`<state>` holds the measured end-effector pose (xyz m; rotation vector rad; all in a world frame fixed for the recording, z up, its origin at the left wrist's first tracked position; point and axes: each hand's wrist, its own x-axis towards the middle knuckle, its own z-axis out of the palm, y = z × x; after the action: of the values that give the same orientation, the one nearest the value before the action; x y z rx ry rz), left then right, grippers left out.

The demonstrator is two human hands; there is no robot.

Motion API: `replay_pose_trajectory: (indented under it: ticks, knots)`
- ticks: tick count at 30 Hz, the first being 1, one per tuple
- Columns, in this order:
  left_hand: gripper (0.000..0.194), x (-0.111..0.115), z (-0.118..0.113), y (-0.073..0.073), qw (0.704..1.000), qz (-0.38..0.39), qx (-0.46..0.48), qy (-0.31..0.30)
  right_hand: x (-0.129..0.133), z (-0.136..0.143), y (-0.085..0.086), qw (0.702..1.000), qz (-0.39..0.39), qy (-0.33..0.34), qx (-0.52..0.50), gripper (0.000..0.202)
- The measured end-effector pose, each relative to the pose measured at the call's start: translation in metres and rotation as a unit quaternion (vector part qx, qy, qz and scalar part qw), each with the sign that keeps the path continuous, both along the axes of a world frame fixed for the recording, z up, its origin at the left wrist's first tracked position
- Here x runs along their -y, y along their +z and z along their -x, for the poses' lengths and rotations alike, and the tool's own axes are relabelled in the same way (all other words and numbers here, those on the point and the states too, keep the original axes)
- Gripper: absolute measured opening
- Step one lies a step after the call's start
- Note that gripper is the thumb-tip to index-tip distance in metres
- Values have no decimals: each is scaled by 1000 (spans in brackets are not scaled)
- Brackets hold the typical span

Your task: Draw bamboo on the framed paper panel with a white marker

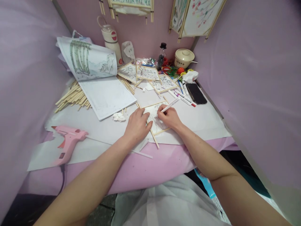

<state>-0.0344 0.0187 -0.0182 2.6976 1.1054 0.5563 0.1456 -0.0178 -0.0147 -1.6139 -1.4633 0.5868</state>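
A small paper panel [154,113] edged with thin wooden sticks lies near the table's front, with dark branch-like lines drawn on it. My right hand [169,116] is closed around a white marker pen [171,104], its tip hidden by the fingers over the panel. Flat across the panel's left edge rests my left hand [138,124], fingers spread and touching the frame. Beyond them lie several similar framed drawings [148,72]. Left of my left hand is a crumpled tissue [119,117].
A pink glue gun [70,139] with a cord lies at left. Behind it are a bundle of wooden sticks [74,96] and an open picture pad [108,95]. A white bottle [111,40], lidded pot [184,58], loose markers [184,98] and phone [197,93] stand or lie farther back.
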Motion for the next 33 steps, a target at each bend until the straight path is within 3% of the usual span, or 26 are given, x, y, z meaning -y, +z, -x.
replay_pose_trajectory:
  ticks: [33]
  knots:
    - [32,0,1,2,1000,-4,-3,-8,2,-1,3,1000,-1,-5,-9,9]
